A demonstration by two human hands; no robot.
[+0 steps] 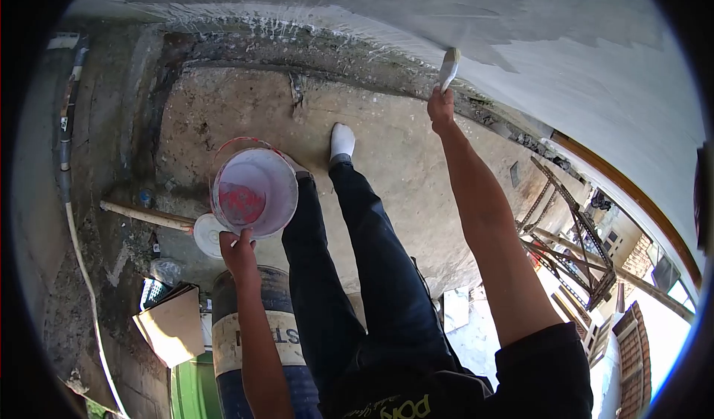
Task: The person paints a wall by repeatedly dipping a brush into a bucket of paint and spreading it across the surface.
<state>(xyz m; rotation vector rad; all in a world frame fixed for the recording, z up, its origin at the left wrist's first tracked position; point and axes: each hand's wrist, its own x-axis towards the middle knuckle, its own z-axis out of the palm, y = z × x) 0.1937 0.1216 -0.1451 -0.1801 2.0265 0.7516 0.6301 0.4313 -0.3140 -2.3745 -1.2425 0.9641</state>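
Observation:
My left hand (239, 254) grips the near rim of a round bucket (281, 188), which is tilted so its inside shows, pale with a red patch at the bottom. A thin red handle arcs over its far side. Up at the right, my right hand (441, 109) is closed round the handle of a brush (449, 69). The brush head is at the lower part of the grey wall (565, 84); whether it touches the wall I cannot tell. Darker, wet-looking areas cover part of that wall.
Below me is a concrete floor (401, 136). A white lid (211, 235) lies left of the bucket, near a wooden pole (145, 215). A barrel (256, 330) and a cardboard piece (172, 328) stand lower left. At the right is a rusty metal frame (587, 263).

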